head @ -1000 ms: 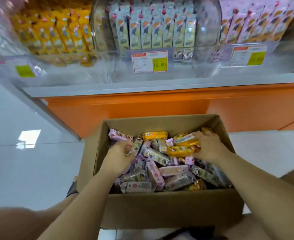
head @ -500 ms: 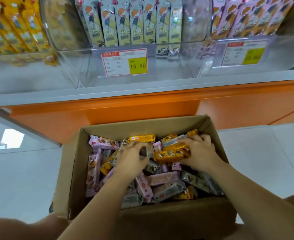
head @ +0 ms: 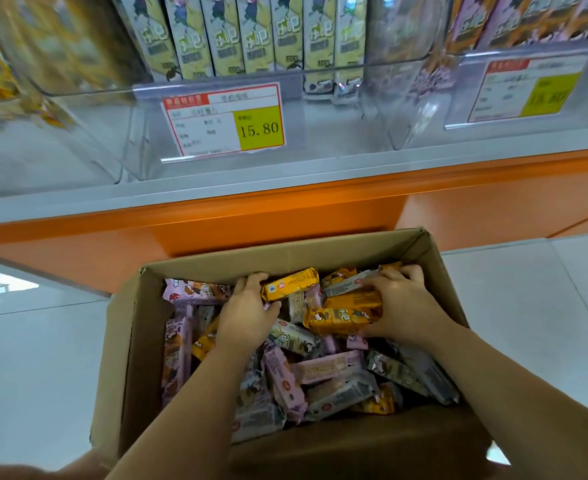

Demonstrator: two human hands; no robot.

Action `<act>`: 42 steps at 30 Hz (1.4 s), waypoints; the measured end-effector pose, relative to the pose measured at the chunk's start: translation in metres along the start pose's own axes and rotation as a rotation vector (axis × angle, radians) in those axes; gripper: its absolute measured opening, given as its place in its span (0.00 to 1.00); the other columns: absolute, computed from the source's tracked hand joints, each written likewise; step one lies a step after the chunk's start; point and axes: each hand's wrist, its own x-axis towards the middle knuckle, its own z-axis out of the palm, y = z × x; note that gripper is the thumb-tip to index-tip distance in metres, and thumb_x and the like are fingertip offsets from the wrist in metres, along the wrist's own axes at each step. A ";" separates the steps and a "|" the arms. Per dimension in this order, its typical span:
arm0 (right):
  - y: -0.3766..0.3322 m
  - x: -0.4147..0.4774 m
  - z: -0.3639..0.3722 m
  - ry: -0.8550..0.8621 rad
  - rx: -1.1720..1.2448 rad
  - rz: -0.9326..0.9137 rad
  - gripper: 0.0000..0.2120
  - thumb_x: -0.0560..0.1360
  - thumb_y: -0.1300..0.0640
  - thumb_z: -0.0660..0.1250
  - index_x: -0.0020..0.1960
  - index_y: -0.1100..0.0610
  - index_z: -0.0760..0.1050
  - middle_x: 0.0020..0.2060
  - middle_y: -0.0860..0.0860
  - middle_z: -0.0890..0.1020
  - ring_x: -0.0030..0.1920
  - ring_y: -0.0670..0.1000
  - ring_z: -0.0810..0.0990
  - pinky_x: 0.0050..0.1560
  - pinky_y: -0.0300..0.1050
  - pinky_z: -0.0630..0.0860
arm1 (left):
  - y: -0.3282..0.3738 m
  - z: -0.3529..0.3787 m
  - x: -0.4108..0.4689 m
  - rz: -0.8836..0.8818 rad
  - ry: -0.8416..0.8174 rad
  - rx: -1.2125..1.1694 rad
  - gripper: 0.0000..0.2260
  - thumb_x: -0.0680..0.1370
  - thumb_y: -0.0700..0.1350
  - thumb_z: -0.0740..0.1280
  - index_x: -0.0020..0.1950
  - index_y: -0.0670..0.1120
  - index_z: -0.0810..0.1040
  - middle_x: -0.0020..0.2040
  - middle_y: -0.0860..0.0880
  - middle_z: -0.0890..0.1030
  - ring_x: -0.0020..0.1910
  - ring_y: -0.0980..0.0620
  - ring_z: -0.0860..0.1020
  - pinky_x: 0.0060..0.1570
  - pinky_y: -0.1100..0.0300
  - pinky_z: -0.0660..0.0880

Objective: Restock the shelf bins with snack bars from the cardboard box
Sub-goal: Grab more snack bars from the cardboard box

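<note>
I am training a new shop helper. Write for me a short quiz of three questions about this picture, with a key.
1. True or false: the left hand and the right hand are both inside the box.
2. Which colour is the bar that the left hand grips? A pink, B yellow, C blue.
3. Fill in: the price tag on the middle bin reads ____.
Key: 1 true; 2 B; 3 15.80.
</note>
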 end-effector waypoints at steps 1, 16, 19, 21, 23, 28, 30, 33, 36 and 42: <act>-0.002 -0.001 -0.001 0.002 -0.014 0.000 0.39 0.65 0.37 0.73 0.71 0.48 0.65 0.68 0.48 0.67 0.67 0.57 0.56 0.68 0.49 0.60 | 0.000 0.002 0.001 0.012 -0.004 0.059 0.24 0.79 0.52 0.64 0.73 0.49 0.63 0.70 0.47 0.68 0.55 0.46 0.76 0.51 0.52 0.76; -0.012 -0.032 -0.027 0.186 0.162 -0.060 0.30 0.63 0.41 0.75 0.63 0.47 0.73 0.56 0.45 0.78 0.64 0.52 0.65 0.64 0.44 0.64 | 0.020 -0.035 -0.036 0.196 0.088 -0.177 0.18 0.76 0.51 0.69 0.65 0.50 0.74 0.57 0.49 0.77 0.48 0.51 0.77 0.50 0.54 0.76; -0.024 -0.049 -0.045 0.233 0.155 -0.106 0.31 0.64 0.45 0.76 0.65 0.48 0.72 0.58 0.46 0.77 0.62 0.52 0.65 0.59 0.43 0.63 | 0.031 -0.062 -0.058 0.302 0.199 -0.228 0.14 0.75 0.49 0.70 0.60 0.50 0.76 0.52 0.56 0.75 0.49 0.56 0.74 0.49 0.62 0.70; -0.035 -0.062 -0.060 0.256 0.158 -0.137 0.32 0.64 0.47 0.76 0.66 0.49 0.72 0.59 0.46 0.76 0.62 0.52 0.65 0.58 0.43 0.63 | 0.038 -0.082 -0.074 0.366 0.247 -0.240 0.12 0.75 0.48 0.71 0.57 0.50 0.77 0.50 0.58 0.75 0.48 0.57 0.74 0.49 0.62 0.70; -0.049 -0.075 -0.075 0.285 0.185 -0.174 0.33 0.65 0.47 0.75 0.68 0.49 0.70 0.61 0.46 0.75 0.63 0.51 0.64 0.59 0.44 0.65 | 0.043 -0.105 -0.089 0.439 0.294 -0.250 0.11 0.74 0.47 0.72 0.55 0.50 0.78 0.50 0.57 0.77 0.47 0.59 0.75 0.49 0.63 0.72; -0.095 -0.106 -0.116 0.348 0.223 -0.296 0.35 0.66 0.45 0.75 0.69 0.46 0.67 0.61 0.43 0.72 0.63 0.46 0.66 0.54 0.39 0.64 | 0.051 -0.172 -0.134 0.558 0.411 -0.322 0.11 0.73 0.47 0.73 0.52 0.56 0.76 0.45 0.63 0.76 0.39 0.71 0.75 0.38 0.76 0.68; -0.116 -0.114 -0.135 0.385 0.230 -0.351 0.34 0.65 0.45 0.76 0.69 0.45 0.68 0.61 0.44 0.73 0.62 0.46 0.68 0.55 0.38 0.65 | 0.049 -0.199 -0.150 0.593 0.479 -0.353 0.12 0.73 0.47 0.73 0.49 0.61 0.73 0.46 0.63 0.76 0.41 0.69 0.76 0.40 0.75 0.69; -0.153 -0.123 -0.163 0.421 0.272 -0.440 0.33 0.64 0.45 0.76 0.66 0.40 0.68 0.59 0.43 0.74 0.59 0.45 0.71 0.58 0.41 0.70 | 0.039 -0.237 -0.167 0.631 0.593 -0.415 0.14 0.74 0.47 0.72 0.50 0.64 0.72 0.49 0.62 0.78 0.46 0.63 0.78 0.47 0.68 0.74; -0.192 -0.125 -0.189 0.471 0.263 -0.551 0.31 0.65 0.45 0.76 0.65 0.39 0.69 0.55 0.40 0.74 0.58 0.44 0.70 0.59 0.43 0.70 | 0.023 -0.274 -0.177 0.651 0.751 -0.423 0.14 0.74 0.46 0.72 0.52 0.62 0.73 0.48 0.62 0.78 0.46 0.64 0.78 0.46 0.73 0.73; -0.265 -0.082 -0.212 0.619 0.222 -0.680 0.30 0.66 0.47 0.75 0.66 0.43 0.70 0.53 0.39 0.72 0.56 0.43 0.66 0.53 0.37 0.63 | -0.010 -0.326 -0.156 0.536 0.941 -0.497 0.13 0.75 0.45 0.72 0.58 0.49 0.78 0.52 0.50 0.81 0.48 0.53 0.81 0.51 0.57 0.78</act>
